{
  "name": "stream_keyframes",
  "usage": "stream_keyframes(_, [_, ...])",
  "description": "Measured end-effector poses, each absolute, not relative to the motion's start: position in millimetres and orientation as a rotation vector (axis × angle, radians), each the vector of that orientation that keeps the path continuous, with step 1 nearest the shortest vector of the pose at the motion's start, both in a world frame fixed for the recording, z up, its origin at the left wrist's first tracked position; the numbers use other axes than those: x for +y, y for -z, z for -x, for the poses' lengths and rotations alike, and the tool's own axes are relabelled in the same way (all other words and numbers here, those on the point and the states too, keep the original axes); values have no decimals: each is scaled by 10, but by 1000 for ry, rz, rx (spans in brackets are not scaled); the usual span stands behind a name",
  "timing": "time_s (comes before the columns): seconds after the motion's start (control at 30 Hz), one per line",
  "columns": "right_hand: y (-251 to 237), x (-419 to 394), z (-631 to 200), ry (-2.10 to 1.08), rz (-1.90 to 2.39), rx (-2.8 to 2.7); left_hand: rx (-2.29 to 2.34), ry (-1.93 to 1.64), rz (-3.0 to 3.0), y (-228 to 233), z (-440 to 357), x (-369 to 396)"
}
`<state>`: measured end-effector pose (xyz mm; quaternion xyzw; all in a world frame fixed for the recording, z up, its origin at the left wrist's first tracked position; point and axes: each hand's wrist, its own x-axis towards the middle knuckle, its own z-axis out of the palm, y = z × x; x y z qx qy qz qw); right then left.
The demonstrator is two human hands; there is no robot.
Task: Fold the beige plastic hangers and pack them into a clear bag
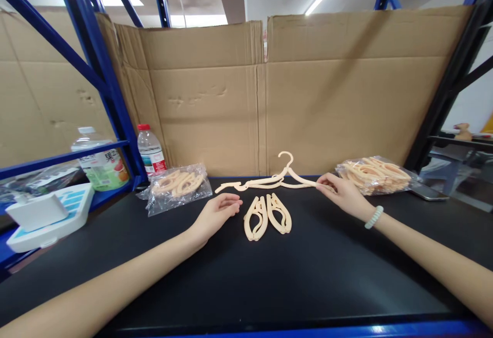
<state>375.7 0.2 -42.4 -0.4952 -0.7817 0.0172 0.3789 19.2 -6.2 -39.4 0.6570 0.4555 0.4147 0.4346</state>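
Cream plastic folding hangers are spread across the black table. At the back, an unfolded hanger [288, 171] lies with its hook toward the cardboard; what looks like a second unfolded one overlaps its left side. My right hand [342, 192] pinches the right end of the unfolded hanger between thumb and fingers. Closer to me, two folded hangers, a left one [248, 231] and a right one [285, 221], rest side by side. Just left of them my left hand [216, 217] hovers or rests with fingers loosely extended, holding nothing.
Clear bags of folded hangers lie at left [177, 184] and right [375, 174], the right one beside a phone [429, 192]. A red-capped bottle [150, 150] stands back left. Cardboard [358, 101] walls the rear. Farther left are a white power strip [50, 235] and a larger bottle [102, 168].
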Motion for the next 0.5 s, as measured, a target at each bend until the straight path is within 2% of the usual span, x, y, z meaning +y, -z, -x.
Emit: stream_keyframes(0.5, [276,-389,-3397,93,1047,-2305,1016,-1166,-1479,361,-331,-264])
